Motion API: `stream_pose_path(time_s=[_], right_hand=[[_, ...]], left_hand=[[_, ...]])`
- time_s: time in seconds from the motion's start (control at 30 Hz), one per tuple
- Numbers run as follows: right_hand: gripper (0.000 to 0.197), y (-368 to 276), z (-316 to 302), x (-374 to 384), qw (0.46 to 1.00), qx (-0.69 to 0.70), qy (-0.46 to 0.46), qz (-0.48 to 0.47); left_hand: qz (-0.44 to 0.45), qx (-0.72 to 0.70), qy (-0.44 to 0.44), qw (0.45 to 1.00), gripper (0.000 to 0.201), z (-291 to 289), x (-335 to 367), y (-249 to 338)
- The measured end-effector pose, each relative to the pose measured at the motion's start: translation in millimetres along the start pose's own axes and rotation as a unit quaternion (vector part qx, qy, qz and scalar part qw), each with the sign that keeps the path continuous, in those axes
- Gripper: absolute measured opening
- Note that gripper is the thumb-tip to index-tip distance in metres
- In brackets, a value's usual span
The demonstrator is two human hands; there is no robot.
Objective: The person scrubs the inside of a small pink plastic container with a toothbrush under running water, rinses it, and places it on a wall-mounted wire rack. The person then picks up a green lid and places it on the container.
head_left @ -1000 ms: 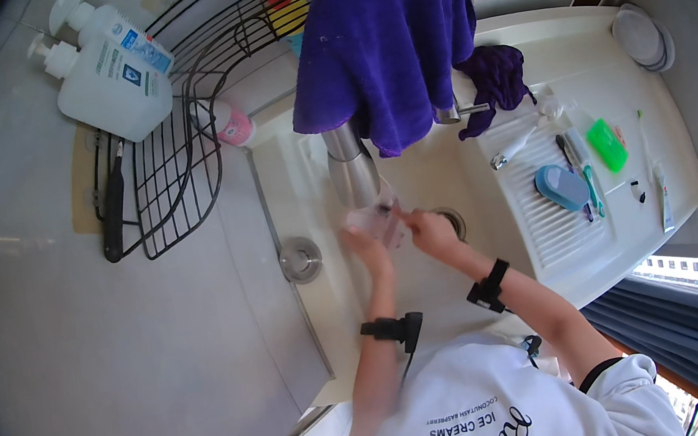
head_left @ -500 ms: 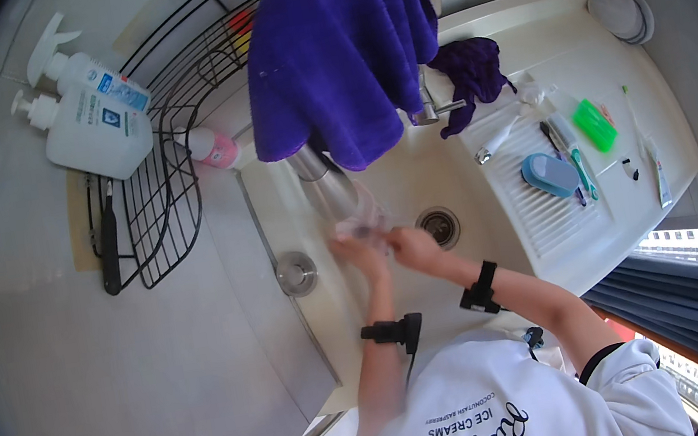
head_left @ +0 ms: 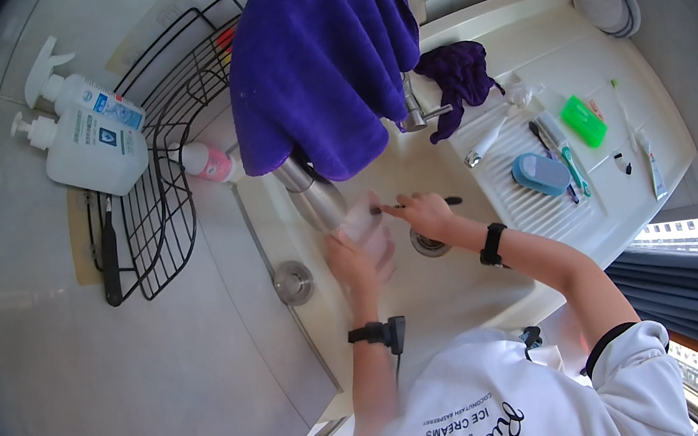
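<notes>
Holding translucent pinkish container [head_left: 360, 219] in curled left fingers [head_left: 384, 255], contents unclear; right fingers [head_left: 410, 211] pinch slim black stick [head_left: 453, 200].

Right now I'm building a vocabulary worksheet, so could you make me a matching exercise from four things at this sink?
Column one
1. Right hand
2. Large towel
3. Left hand
4. Oval object

Column two
A. Blue, on the ridged drainboard
B. Holding a pale object
C. Holding a slim dark tool
D. Purple, partly covering the metal faucet

Pairs: 1-C, 2-D, 3-B, 4-A
</notes>
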State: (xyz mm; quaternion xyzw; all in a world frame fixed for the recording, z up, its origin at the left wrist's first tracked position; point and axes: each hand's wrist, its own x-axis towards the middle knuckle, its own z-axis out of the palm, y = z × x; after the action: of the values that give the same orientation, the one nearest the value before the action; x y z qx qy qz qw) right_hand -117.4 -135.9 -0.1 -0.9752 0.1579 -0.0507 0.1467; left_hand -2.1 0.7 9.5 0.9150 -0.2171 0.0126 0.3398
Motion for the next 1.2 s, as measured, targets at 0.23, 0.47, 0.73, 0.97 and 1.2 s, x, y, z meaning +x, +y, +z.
stream_pose_path(time_s=[0.23, 0.47, 0.73, 0.97, 1.2], right_hand=[[0.065, -6, -22, 33, 0.999, -0.042, 0.003, -0.004], [0.062, -19, -2, -7, 0.994, 0.1, -0.046, 0.017], [0.061, -20, 4, -9, 0.987, 0.139, 0.003, 0.084], [0.047, -41, 4, -19, 0.942, 0.305, -0.032, 0.136], [0.039, -53, 6, -11, 0.864, 0.481, -0.036, 0.143]], left_hand=[[0.045, 0.095, -0.013, 0.994, 0.031, -22, 25, -5], [0.062, 0.159, -0.04, 0.985, 0.026, -15, 35, -14], [0.06, 0.082, 0.021, 0.995, 0.027, -1, 25, -24], [0.064, 0.089, -0.003, 0.994, 0.028, 0, 22, -29], [0.089, 0.051, -0.008, 0.995, 0.03, 6, 19, -10]])
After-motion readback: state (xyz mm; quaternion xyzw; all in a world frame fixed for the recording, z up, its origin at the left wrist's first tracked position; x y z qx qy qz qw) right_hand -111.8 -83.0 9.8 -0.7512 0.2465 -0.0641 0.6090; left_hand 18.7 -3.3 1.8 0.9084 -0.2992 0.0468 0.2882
